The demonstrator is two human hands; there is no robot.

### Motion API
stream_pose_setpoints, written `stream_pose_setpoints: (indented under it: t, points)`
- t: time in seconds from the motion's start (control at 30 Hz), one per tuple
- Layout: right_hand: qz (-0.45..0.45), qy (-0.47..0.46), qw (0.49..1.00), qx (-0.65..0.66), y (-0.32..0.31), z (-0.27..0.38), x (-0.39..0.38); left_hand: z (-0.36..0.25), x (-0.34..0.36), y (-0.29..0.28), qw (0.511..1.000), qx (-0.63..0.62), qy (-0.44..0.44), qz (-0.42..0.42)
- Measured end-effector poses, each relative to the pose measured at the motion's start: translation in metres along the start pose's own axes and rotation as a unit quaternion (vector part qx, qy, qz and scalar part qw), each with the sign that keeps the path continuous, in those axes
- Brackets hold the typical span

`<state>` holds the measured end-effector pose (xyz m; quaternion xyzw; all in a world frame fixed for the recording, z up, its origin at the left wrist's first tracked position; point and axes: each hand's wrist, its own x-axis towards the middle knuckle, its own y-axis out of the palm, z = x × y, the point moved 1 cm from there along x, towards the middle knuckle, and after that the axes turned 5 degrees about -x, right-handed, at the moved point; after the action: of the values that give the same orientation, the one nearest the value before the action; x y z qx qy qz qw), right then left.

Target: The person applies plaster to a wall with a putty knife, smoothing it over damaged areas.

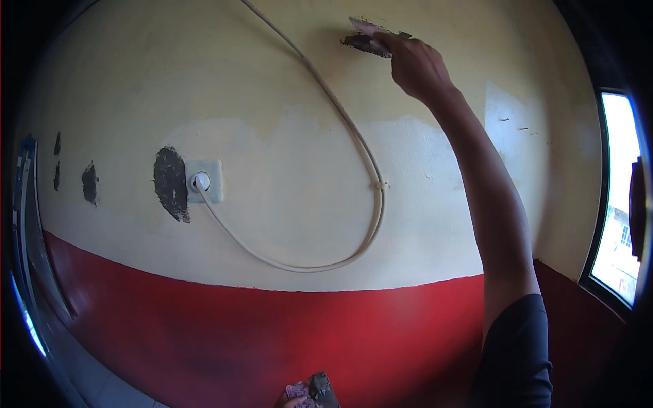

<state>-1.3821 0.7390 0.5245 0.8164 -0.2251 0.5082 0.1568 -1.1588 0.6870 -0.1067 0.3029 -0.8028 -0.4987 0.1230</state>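
Observation:
My right hand (416,68), arm raised, grips a flat putty knife (371,30) against the upper wall, over a rough dark grey patch (366,46). At the bottom edge, my left hand (294,401), mostly cut off, holds a flat plate (325,389) smeared with grey putty; a crumpled pinkish item (297,392) shows beside the fingers. More dark grey patches (169,182) mark the cream wall to the left.
A white socket (211,170) holds a plug with a white cable (340,102) looping up the wall, clipped midway. The lower wall (367,326) is red. A bright window (615,190) is at right; a ladder-like metal object (24,190) stands far left.

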Motion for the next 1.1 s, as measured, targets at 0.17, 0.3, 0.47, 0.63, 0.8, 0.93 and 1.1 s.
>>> stream_pose_setpoints:
  t: [0.17,0.3,0.47,0.63,0.8,0.93,1.1]
  points:
    - [0.065,0.003,0.996,-0.062,0.044,-0.037,0.023,0.007,0.018,-0.016,0.996,0.003,-0.013,0.09]
    - [0.088,-0.035,0.995,0.008,0.037,0.034,0.021,0.001,0.005,0.024,1.0,0.004,0.009,-0.008]
    - [-0.026,0.049,0.994,0.093,0.008,0.033,0.042,-0.002,0.015,0.028,0.999,-0.012,0.05,-0.016]
    - [0.05,0.132,0.989,-0.038,-0.004,-0.032,0.063,-0.02,0.001,0.018,0.992,-0.042,0.116,-0.011]
    - [0.136,0.022,0.99,-0.021,-0.001,0.001,0.004,-0.009,-0.008,0.019,0.987,-0.065,0.145,-0.011]
    - [0.082,0.018,0.988,0.132,-0.039,-0.018,-0.06,0.011,-0.007,0.03,0.995,-0.018,0.097,-0.005]
    - [0.039,0.134,0.909,0.392,-0.068,-0.041,-0.181,0.053,0.02,0.079,0.997,0.07,0.024,0.036]
